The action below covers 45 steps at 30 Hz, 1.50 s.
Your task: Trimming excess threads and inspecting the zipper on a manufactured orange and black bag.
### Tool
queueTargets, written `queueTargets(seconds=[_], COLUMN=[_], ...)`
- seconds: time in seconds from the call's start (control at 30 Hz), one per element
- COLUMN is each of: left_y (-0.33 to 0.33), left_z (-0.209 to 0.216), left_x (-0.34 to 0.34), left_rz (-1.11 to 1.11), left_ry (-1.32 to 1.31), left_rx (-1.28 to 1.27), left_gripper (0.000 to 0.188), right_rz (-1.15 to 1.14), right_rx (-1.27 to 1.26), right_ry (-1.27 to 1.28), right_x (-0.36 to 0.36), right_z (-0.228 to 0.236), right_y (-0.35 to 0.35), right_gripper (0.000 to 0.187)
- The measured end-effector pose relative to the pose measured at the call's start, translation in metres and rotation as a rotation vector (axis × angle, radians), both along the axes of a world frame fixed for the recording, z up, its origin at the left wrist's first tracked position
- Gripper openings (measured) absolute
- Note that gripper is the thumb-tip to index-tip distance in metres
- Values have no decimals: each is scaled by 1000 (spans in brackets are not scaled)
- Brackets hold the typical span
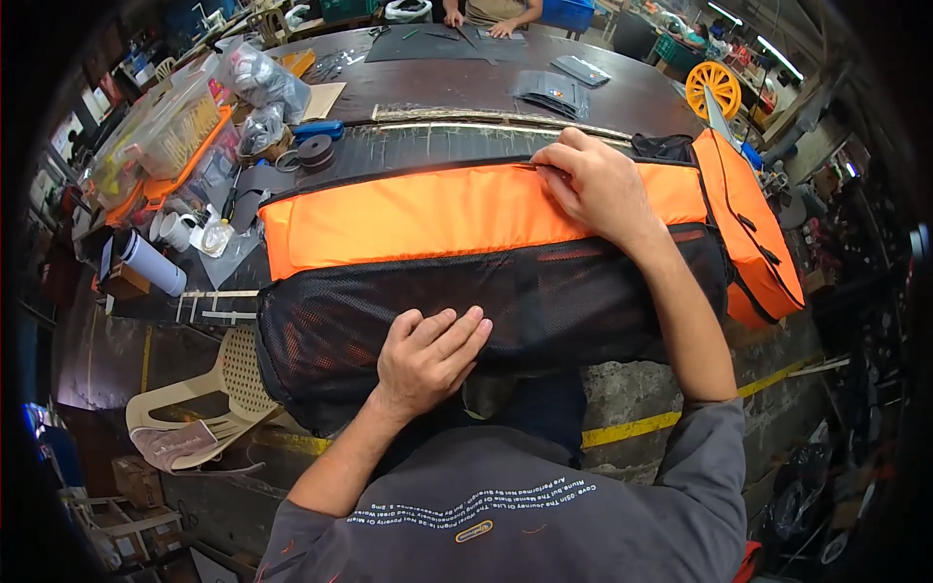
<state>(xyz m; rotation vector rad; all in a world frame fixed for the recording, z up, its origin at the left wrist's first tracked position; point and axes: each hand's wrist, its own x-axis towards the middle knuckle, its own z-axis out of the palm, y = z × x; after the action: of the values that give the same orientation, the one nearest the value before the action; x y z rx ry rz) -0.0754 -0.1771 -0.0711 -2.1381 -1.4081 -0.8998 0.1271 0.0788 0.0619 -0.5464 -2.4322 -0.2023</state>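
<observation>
Orange bag (408,216), black mesh panel (583,296)

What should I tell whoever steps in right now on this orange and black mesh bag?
Left hand: flat on the black mesh panel, pressing it, gripping nothing.
Right hand: fingertips pinching the top edge of the orange panel, at the seam.
The bag lies lengthwise across the worktable, its near side hanging over the edge.
Done: bag laid out and steadied.
Left: whether the top seam is closed can't be seen; check it.
</observation>
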Motion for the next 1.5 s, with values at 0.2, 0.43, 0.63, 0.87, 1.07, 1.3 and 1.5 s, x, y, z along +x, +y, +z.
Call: queueTargets(seconds=[0.2, 0.43, 0.63, 0.87, 1.07, 1.3, 1.5], left_y=[2, 2, 3, 4, 4, 5, 4], left_z=[2, 3, 2, 1, -1, -3, -4], left_x=[-2, -2, -3, -3, -3, -4, -4], left_rz=[-18, -21, -22, -19, -12, -10, -8], left_ry=[-3, -9, -19, -15, -23, -29, -30], left_rx=[1, -13, -34, -32, -41, -47, -48], left_gripper=[42, 45, 50, 50, 52, 58, 57], right_rz=[-31, -31, -26, -28, -28, -36, -31], right_rx=[47, 37, 39, 67, 63, 50, 66], right_ry=[-11, -28, -34, -92, -92, -92, -87], right_x=[-2, -2, 0, -1, -2, -3, -1], right_z=[-6, -7, -6, -1, 1, 0, 1], right_y=[1, 3, 6, 11, 13, 13, 12], right_gripper=[11, 11, 12, 14, 14, 13, 14])
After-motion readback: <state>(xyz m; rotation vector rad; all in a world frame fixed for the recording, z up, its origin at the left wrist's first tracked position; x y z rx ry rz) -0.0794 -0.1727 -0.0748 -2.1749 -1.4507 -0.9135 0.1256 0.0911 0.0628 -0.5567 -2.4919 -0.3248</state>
